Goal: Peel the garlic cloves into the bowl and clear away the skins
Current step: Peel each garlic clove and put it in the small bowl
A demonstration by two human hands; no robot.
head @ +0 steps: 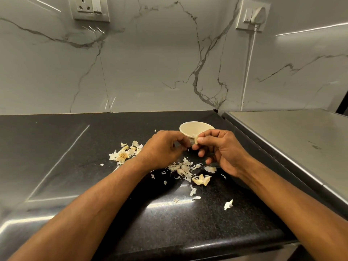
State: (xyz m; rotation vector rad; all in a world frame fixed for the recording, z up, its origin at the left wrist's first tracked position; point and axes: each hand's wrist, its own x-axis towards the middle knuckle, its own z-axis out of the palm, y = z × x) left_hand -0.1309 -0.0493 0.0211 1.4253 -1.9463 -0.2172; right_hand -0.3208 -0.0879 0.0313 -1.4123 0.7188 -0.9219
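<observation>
Here, the right hand (224,147) is pinching 1 garlic clove (196,140) between thumb and forefinger, its grip narrow and closed on the clove's lower part. The clove's long axis is standing close to upright, tip up, right against the near rim of the bowl (190,127) as the camera sees it; whether it is hanging over the bowl or just in front of it I cannot tell. The left hand (163,147) is sitting just beside, fingers curled in toward the clove from the left, its grip tight on something small, probably a strip of skin, though the fingertips are hiding it.

So the bowl is lying directly beyond the right hand, away from the body, and the right hand is the nearer one for the drop. Judging from this, peeling is what is happening now, and the release into the bowl is calling for only a short forward reach.

Loose skins (181,169) are lying scattered on the counter (56,147) below and to the left of both hands, not yet cleared.
</observation>
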